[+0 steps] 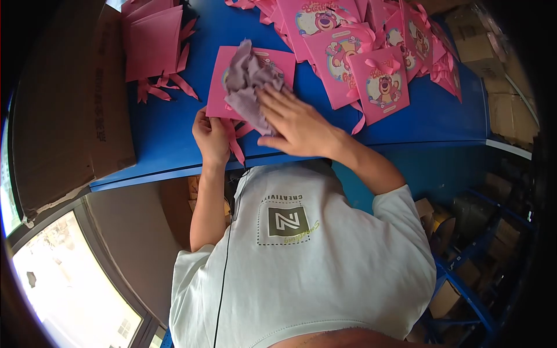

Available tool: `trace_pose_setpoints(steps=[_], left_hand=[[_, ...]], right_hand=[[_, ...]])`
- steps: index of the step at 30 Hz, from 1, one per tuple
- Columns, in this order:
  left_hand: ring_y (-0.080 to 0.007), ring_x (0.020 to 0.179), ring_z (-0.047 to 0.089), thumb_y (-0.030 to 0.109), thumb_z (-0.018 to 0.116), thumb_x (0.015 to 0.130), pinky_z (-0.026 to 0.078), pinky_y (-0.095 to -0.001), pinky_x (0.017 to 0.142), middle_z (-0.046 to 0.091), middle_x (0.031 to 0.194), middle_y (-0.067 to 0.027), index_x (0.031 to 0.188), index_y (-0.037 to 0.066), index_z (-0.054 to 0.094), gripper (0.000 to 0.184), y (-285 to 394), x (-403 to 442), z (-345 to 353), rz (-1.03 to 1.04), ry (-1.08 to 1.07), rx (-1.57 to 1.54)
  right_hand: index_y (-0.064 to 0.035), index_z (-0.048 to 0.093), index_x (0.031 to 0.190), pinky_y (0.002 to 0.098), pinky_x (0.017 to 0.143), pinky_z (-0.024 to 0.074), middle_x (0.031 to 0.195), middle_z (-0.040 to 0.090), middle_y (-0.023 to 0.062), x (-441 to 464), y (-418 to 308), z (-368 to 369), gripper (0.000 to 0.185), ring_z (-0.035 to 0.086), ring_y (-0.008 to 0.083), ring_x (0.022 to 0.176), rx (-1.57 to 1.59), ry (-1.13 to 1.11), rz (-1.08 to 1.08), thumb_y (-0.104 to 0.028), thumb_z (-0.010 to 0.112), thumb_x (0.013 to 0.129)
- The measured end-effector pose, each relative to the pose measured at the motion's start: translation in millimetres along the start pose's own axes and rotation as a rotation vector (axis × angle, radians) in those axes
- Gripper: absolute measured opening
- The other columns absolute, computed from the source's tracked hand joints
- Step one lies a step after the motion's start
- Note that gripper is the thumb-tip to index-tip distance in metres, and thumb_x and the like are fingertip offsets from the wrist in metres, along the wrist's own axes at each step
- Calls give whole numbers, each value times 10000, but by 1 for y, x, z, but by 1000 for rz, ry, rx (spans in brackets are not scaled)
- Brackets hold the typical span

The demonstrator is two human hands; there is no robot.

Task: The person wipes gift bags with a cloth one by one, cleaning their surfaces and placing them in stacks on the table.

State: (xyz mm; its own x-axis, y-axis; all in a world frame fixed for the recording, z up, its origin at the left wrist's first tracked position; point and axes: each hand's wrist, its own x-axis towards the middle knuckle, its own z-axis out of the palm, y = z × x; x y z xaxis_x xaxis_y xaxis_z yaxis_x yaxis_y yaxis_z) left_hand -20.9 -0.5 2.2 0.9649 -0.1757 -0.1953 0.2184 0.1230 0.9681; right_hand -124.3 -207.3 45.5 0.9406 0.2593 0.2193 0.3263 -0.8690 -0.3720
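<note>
L fingers [201, 120] grip pink bag [218, 91], R fingers [275, 107] spread on cloth [246, 76]; tee [331, 278] w/ txt "CREATIVITY"

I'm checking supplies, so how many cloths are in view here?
1: a greyish-purple cloth, lying on the pink bag under the right hand. Others could be hidden beneath the bags.

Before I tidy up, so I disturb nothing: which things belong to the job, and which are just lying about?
Job, apparently: cloth under right hand; pink bag by left hand; other bags.
Lying about, probably: brown box; far-right cartons.
</note>
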Motion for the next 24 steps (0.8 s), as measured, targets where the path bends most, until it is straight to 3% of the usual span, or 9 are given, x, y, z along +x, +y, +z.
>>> trace_pose_setpoints(steps=[3, 8, 14, 18, 19, 23, 24], left_hand=[[-143, 784, 671, 44, 500, 1084, 580, -248, 696, 709, 970, -137, 1197, -82, 631, 214, -10, 12, -23, 84, -106, 175], [-146, 807, 685, 35, 520, 1078, 557, -226, 710, 714, 984, -135, 1198, -74, 631, 197, 8, -2, -21, -14, -58, -49], [-186, 854, 696, 140, 498, 1116, 538, -250, 755, 720, 1027, -154, 1243, -64, 608, 265, 58, -28, -15, -60, -78, -157], [-232, 897, 690, 305, 446, 1146, 530, -311, 815, 720, 1094, -177, 1290, -60, 577, 413, 85, -39, -19, -75, -62, -306], [-232, 897, 690, 305, 446, 1146, 530, -311, 815, 720, 1094, -177, 1290, -60, 577, 413, 84, -38, -25, -64, -39, -308], [-264, 954, 686, 455, 384, 1147, 541, -384, 864, 707, 1189, -191, 1364, -54, 531, 573, 77, -13, -40, 405, 47, -89], [-238, 948, 680, 427, 440, 1140, 540, -364, 853, 701, 1206, -177, 1391, -45, 519, 540, 81, -18, -37, 362, -29, -164]], right_hand=[[79, 485, 1507, 502, 1259, 330, 1647, 419, 264, -14, -21, 4, 844, 372, 424, 1554, -24, -21, -157, -537, 678, 963], [56, 463, 1528, 496, 1249, 342, 1627, 442, 265, -16, 25, 6, 859, 390, 421, 1543, -68, 168, 52, -450, 764, 902], [54, 566, 1433, 481, 1186, 428, 1509, 567, 268, 11, 30, -12, 736, 534, 395, 1428, -156, 223, 11, -304, 838, 851], [31, 692, 1174, 384, 865, 588, 1101, 754, 200, 40, 34, -44, 418, 735, 305, 1015, 240, 465, -123, -222, 851, 882], [31, 692, 1174, 384, 865, 588, 1101, 754, 200, 44, 30, -52, 418, 735, 305, 1015, 253, 456, -144, -222, 851, 882], [-16, 673, 909, 288, 523, 466, 693, 664, 38, 51, 9, -85, 258, 604, 161, 570, 794, 314, 206, -236, 777, 994], [-30, 647, 865, 273, 479, 396, 635, 607, 7, 60, 7, -78, 295, 529, 125, 516, 779, 415, 141, -257, 740, 1028]])
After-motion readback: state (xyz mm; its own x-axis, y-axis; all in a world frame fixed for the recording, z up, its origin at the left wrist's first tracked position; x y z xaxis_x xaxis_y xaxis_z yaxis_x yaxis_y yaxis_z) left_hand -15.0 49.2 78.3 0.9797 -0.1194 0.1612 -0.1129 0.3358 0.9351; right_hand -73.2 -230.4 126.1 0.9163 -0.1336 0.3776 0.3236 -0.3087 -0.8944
